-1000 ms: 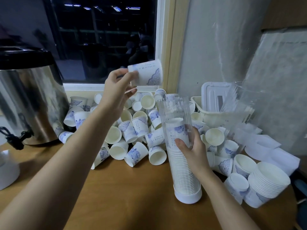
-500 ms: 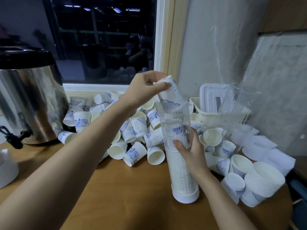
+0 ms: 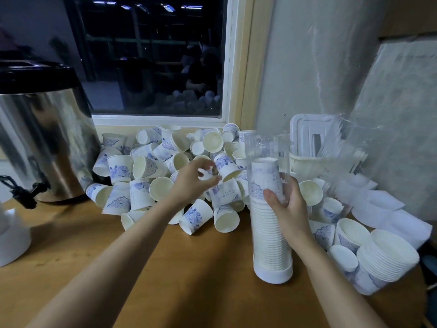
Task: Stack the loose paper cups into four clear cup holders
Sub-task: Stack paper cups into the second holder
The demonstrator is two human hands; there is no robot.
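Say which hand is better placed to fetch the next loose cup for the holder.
Left. The left hand hovers at the pile of loose cups; the right hand grips the upright clear cup holder and would have to let go.

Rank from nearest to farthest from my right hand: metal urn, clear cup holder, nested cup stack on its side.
1. clear cup holder, gripped by the right hand.
2. nested cup stack, front right.
3. metal urn, far left.
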